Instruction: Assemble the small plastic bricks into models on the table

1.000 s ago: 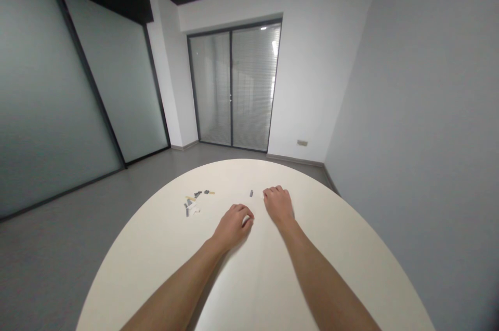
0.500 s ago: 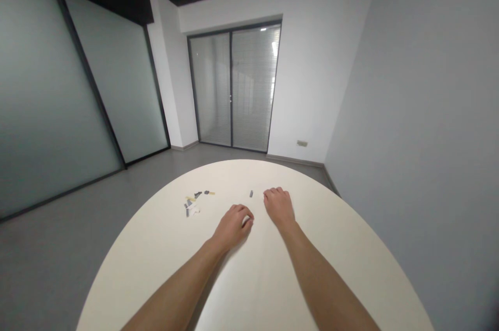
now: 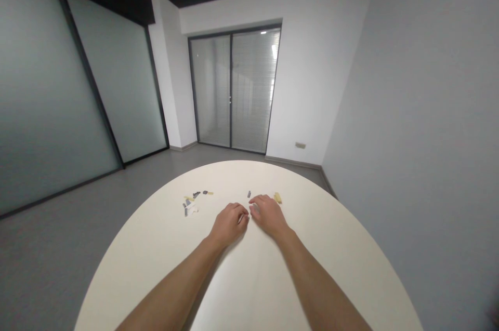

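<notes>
Both my hands rest on a round white table (image 3: pixel 249 279), close together near its far half. My left hand (image 3: pixel 228 223) is curled, its fingertips pinched on a small pale piece that I cannot make out. My right hand (image 3: pixel 267 215) lies knuckles up with its fingers bent, its fingertips at a small grey piece (image 3: pixel 255 209) between the two hands. A small dark grey piece (image 3: pixel 248 194) lies just beyond the hands. A small yellow piece (image 3: pixel 277 197) lies on the table right of my right hand.
A scatter of several small grey, yellow and white pieces (image 3: pixel 192 203) lies on the table to the left of my hands. Beyond the table are a grey floor, frosted glass walls on the left and a glass sliding door (image 3: pixel 234 92).
My right hand has slid left toward my left hand, uncovering the yellow piece where it rested. My left hand has shifted slightly left and stays curled.
</notes>
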A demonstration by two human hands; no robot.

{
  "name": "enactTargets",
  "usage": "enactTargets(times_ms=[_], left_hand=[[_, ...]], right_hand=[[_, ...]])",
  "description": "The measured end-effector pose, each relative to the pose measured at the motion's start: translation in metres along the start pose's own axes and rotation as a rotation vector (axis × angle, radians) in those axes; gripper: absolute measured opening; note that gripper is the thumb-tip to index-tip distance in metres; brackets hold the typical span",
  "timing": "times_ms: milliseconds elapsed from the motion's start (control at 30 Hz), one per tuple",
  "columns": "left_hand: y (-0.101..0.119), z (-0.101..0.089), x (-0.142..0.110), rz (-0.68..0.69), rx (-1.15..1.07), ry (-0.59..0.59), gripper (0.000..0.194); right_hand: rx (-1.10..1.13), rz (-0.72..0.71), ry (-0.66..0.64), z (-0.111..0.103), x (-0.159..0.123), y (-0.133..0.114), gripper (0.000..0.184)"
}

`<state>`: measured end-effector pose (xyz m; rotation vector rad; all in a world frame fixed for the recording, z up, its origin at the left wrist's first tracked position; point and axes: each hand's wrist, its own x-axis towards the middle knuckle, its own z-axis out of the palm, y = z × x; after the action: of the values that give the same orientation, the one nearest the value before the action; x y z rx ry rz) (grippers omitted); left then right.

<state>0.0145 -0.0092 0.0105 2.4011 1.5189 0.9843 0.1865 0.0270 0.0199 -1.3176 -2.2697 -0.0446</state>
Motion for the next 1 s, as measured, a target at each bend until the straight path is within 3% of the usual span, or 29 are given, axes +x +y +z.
enactTargets(times_ms=[267,467,1000], left_hand=[[-0.016,-0.009,-0.001,-0.341,0.367,0.215,0.027],[-0.024,-0.001,-0.005,-0.498,0.489,0.191,0.04],[-0.036,0.003,0.0,-0.244,0.364,0.167,0.041]], right_hand=[[0.096,-0.1,-0.044,0.007,-0.005,0.003,0.018],[0.129,-0.111,-0.045,0.007,-0.007,0.006,0.019],[0.137,-0.116,-0.039,0.006,-0.007,0.006,0.017]])
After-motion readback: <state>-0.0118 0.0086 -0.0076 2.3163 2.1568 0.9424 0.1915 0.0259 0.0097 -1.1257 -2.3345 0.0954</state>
